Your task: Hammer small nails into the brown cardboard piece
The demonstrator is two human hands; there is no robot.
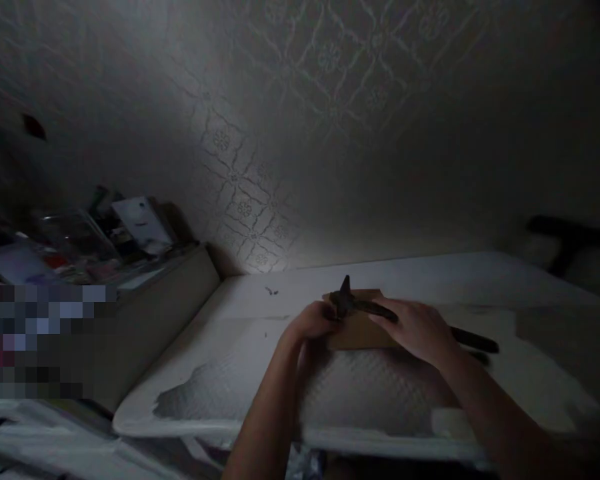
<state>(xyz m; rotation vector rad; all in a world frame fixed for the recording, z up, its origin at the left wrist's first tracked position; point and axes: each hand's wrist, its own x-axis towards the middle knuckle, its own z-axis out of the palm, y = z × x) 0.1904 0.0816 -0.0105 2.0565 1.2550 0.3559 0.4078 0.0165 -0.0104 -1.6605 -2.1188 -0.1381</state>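
Observation:
My right hand (420, 327) is wrapped round the handle of a dark hammer (475, 339), which runs out past my wrist side. The hammer's head lies to the left, over the upper left part of a flat brown wooden board (363, 337), with one pointed end sticking upward. At the board's left edge, my left hand (313, 321) has its fingers curled against it, close beside the hammer head. What those fingertips pinch besides the board, if anything, is hidden. Both rest above a white table (250, 347).
Some small dark bits (271, 291) lie on the table, left of the board. A grey textured patch (365, 393) covers the near side. To the left, a raised shelf (165, 320) carries boxes and clutter. A patterned wall (290, 167) rises behind; a dark object (570, 233) shows at right.

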